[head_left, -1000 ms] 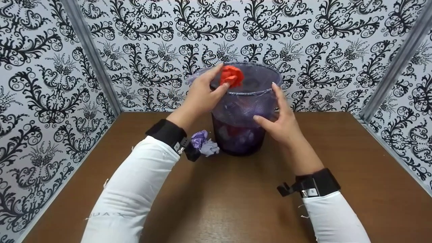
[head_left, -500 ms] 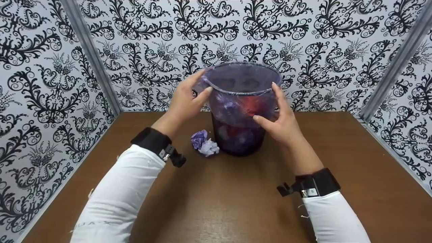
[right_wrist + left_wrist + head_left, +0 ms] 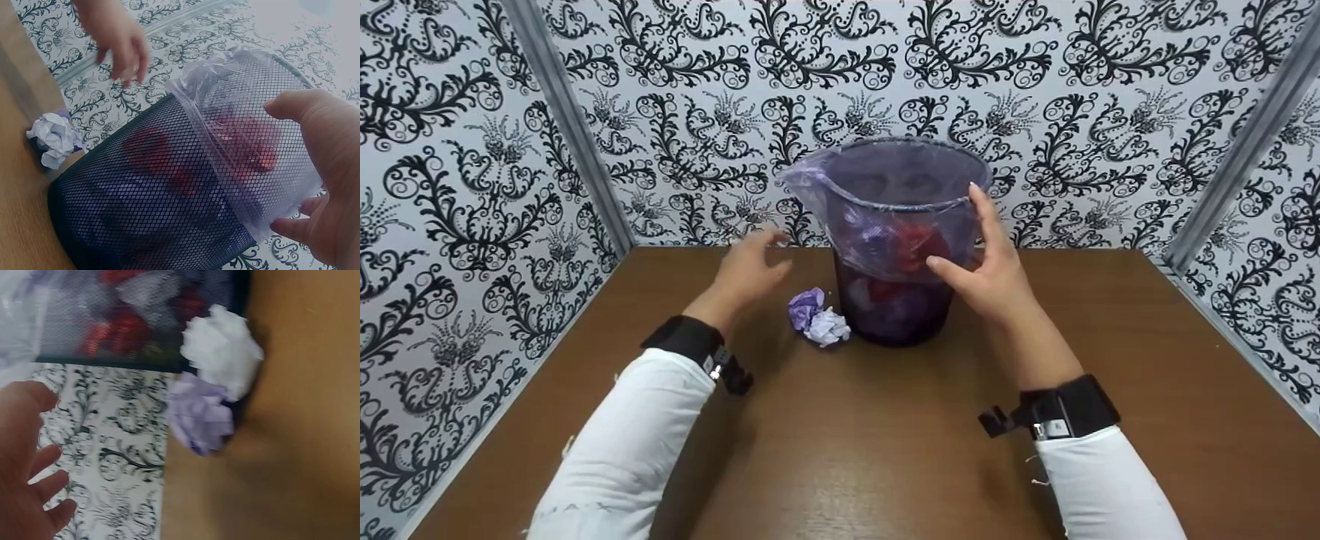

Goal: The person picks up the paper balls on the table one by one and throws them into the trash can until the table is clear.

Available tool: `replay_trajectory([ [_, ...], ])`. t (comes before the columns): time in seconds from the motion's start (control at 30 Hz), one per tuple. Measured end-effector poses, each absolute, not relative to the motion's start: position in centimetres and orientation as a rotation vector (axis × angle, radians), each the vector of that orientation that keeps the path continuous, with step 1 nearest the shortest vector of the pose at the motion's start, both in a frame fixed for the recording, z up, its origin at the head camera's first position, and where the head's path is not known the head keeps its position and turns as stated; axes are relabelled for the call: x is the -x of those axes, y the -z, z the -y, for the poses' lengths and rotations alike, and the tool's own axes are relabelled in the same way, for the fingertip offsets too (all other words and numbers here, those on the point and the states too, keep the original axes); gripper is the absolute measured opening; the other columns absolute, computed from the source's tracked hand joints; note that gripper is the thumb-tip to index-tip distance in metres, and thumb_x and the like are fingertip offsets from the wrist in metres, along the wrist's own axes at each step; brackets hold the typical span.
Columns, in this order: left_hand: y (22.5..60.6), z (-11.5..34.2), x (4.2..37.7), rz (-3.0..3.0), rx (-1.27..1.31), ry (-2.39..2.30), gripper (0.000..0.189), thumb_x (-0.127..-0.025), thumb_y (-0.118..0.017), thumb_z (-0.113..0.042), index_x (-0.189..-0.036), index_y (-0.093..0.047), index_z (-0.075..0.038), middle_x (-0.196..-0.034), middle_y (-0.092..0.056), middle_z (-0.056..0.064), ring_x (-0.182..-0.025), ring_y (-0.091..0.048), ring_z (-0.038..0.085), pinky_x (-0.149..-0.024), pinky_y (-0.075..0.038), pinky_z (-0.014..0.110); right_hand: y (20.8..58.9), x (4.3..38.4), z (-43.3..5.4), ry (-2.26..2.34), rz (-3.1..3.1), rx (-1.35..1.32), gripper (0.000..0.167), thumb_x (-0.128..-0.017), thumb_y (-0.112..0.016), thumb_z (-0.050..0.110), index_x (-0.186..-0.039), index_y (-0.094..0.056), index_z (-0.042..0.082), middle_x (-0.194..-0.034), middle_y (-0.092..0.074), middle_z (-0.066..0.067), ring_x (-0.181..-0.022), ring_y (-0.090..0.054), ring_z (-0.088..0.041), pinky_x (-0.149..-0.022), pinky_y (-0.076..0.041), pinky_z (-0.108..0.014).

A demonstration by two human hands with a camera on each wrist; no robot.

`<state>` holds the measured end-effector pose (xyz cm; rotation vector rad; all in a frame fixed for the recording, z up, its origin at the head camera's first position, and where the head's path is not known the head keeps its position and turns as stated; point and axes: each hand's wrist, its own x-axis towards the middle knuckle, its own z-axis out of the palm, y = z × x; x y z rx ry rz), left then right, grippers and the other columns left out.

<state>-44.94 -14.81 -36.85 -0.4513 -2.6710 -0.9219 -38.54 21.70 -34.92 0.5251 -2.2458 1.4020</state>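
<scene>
A dark mesh waste bin point(image 3: 896, 315) stands on the table, its rim wrapped by a clear purple plastic liner point(image 3: 814, 191) that flares out at the left. Crumpled red paper point(image 3: 915, 244) and other paper balls show through the mesh. My right hand point(image 3: 990, 270) holds the bin's right side, fingertip at the rim and thumb across the front. Left of the bin my left hand point(image 3: 750, 266) is in the air, fingers loosely bent around nothing. Below it, against the bin's foot, lie a purple paper ball point(image 3: 199, 413) and a white paper ball point(image 3: 222, 351).
The brown wooden table point(image 3: 840, 450) reaches back to white walls point(image 3: 720, 60) with black floral patterns. Grey metal strips mark the corners. Each wrist wears a black strap point(image 3: 686, 341) with a small camera, above a white sleeve.
The left hand let the red paper ball drop into the bin, then drew back left and down from the rim. The liner's left edge spread outward. The right hand stayed on the bin.
</scene>
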Motion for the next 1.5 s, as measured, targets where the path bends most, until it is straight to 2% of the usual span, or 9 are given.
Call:
replay_trajectory([
  [0.23,40.2,14.4,44.4,2.987,0.511,0.772,0.072,-0.089,-0.068,-0.015,-0.156,-0.042,-0.023,-0.164,-0.037,0.012,-0.150,-0.036,0.043,-0.121,-0.029,0.068,35.0,38.7,-21.6,-1.398,2.253,-0.523,0.104,-0.083,-0.086,0.028,-0.162,-0.020,0.041,-0.162,-0.033,-0.009,-0.143,-0.043,-0.033,-0.114,-0.045,-0.059],
  [0.37,41.2,13.9,44.0,3.045,0.580,0.695,0.077,-0.084,-0.067,-0.010,-0.155,-0.044,-0.028,-0.167,-0.033,0.013,-0.149,-0.036,0.047,-0.118,-0.031,0.071,34.9,38.5,-21.4,-1.421,2.234,-0.534,0.104,-0.083,-0.087,0.026,-0.162,-0.021,0.040,-0.162,-0.033,-0.009,-0.143,-0.043,-0.032,-0.114,-0.044,-0.059],
  [0.57,42.4,13.6,43.7,3.034,0.610,0.611,0.062,-0.084,-0.068,-0.016,-0.145,-0.058,-0.024,-0.158,-0.047,0.013,-0.139,-0.049,0.047,-0.111,-0.043,0.066,35.0,38.5,-21.3,-1.429,2.231,-0.538,0.105,-0.082,-0.087,0.025,-0.162,-0.021,0.041,-0.163,-0.033,-0.008,-0.142,-0.045,-0.034,-0.114,-0.045,-0.059],
  [0.73,43.1,13.6,43.7,2.999,0.616,0.665,0.054,-0.084,-0.070,-0.015,-0.138,-0.063,-0.016,-0.143,-0.061,0.013,-0.130,-0.059,0.040,-0.110,-0.048,0.057,34.9,38.5,-21.4,-1.400,2.240,-0.528,0.105,-0.081,-0.087,0.027,-0.161,-0.022,0.042,-0.163,-0.033,-0.008,-0.141,-0.045,-0.033,-0.114,-0.044,-0.060],
  [0.9,43.6,13.8,43.9,2.929,0.691,0.740,0.043,-0.085,-0.068,-0.009,-0.128,-0.067,-0.009,-0.123,-0.070,0.014,-0.115,-0.065,0.034,-0.101,-0.053,0.050,35.0,38.4,-21.4,-1.379,2.233,-0.529,0.104,-0.082,-0.086,0.026,-0.162,-0.021,0.042,-0.164,-0.032,-0.006,-0.146,-0.039,-0.029,-0.118,-0.039,-0.060],
  [1.07,43.9,14.1,44.0,2.917,0.650,0.714,0.037,-0.086,-0.070,-0.010,-0.123,-0.067,-0.010,-0.116,-0.070,0.014,-0.109,-0.065,0.034,-0.097,-0.054,0.050,35.0,38.3,-21.4,-1.400,2.216,-0.543,0.106,-0.083,-0.087,0.024,-0.163,-0.020,0.037,-0.163,-0.033,-0.006,-0.147,-0.036,-0.029,-0.119,-0.037,-0.062],
  [1.5,44.6,15.6,44.0,2.880,0.496,0.769,0.032,-0.085,-0.067,-0.010,-0.116,-0.063,-0.012,-0.108,-0.068,0.010,-0.101,-0.063,0.029,-0.091,-0.054,0.047,35.0,38.4,-21.7,-1.373,2.239,-0.511,0.105,-0.082,-0.087,0.028,-0.161,-0.020,0.044,-0.162,-0.034,-0.007,-0.146,-0.039,-0.031,-0.118,-0.038,-0.061],
])
